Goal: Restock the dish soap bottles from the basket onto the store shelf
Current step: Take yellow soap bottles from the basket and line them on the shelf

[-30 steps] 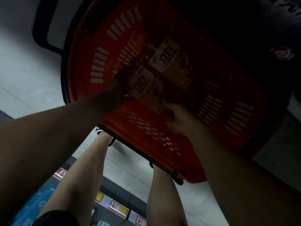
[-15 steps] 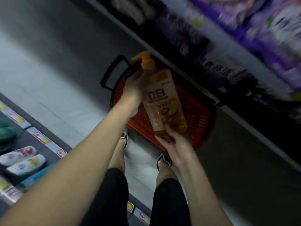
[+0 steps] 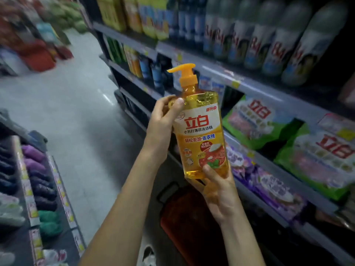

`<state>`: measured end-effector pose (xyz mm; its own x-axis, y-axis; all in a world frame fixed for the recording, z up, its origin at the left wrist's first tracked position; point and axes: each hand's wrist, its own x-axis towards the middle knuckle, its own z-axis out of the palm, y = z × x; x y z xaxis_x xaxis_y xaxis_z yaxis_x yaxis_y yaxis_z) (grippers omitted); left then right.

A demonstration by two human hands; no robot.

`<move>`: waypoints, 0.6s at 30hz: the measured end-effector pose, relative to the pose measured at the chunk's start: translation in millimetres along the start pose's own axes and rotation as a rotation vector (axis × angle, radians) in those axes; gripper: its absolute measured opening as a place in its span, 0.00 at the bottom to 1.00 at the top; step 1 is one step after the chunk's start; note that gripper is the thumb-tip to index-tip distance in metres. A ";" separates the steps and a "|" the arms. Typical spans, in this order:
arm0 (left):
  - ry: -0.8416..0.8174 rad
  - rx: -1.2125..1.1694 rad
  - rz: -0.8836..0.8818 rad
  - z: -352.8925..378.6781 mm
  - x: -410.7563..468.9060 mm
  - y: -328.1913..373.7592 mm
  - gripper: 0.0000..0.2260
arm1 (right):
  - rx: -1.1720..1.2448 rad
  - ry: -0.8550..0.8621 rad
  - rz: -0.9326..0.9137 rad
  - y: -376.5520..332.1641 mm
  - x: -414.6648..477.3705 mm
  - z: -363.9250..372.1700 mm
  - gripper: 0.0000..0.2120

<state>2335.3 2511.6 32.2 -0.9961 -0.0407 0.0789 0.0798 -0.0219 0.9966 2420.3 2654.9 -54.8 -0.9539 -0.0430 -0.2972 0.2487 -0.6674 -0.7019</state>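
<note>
I hold the soap bottle (image 3: 201,131) upright in the aisle, just in front of the shelf (image 3: 255,87) on my right. My left hand (image 3: 163,120) wraps its shoulder, thumb pressed on the front near the neck, arm stretched up. My right hand (image 3: 219,191) cups the base from below, thumb on the label's lower edge. My other fingers are hidden behind the bottle. The label reads 立白 in red, with 新升级 above. The basket (image 3: 184,217) below is dark and partly covered by my arms. Green bags (image 3: 255,125) on the shelf also show 立白, blurred.
</note>
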 end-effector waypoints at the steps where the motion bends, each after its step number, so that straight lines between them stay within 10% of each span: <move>1: -0.003 -0.024 0.038 -6.7 -3.2 15.1 0.22 | 0.006 -0.049 -0.019 -9.9 0.4 14.8 0.37; 6: -0.152 -0.026 0.088 -33.1 -34.2 46.5 0.22 | -0.074 -0.239 -0.095 -39.3 -4.7 75.6 0.53; 18: -0.029 -0.276 0.044 -77.1 -79.7 70.9 0.27 | -0.736 -0.514 -0.333 -60.9 -19.2 123.8 0.30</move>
<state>2423.3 2436.3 94.7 -0.9918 -0.0194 0.1264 0.1265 -0.2921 0.9480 2402.7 2604.3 73.8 -0.9084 -0.3731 0.1887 -0.1726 -0.0766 -0.9820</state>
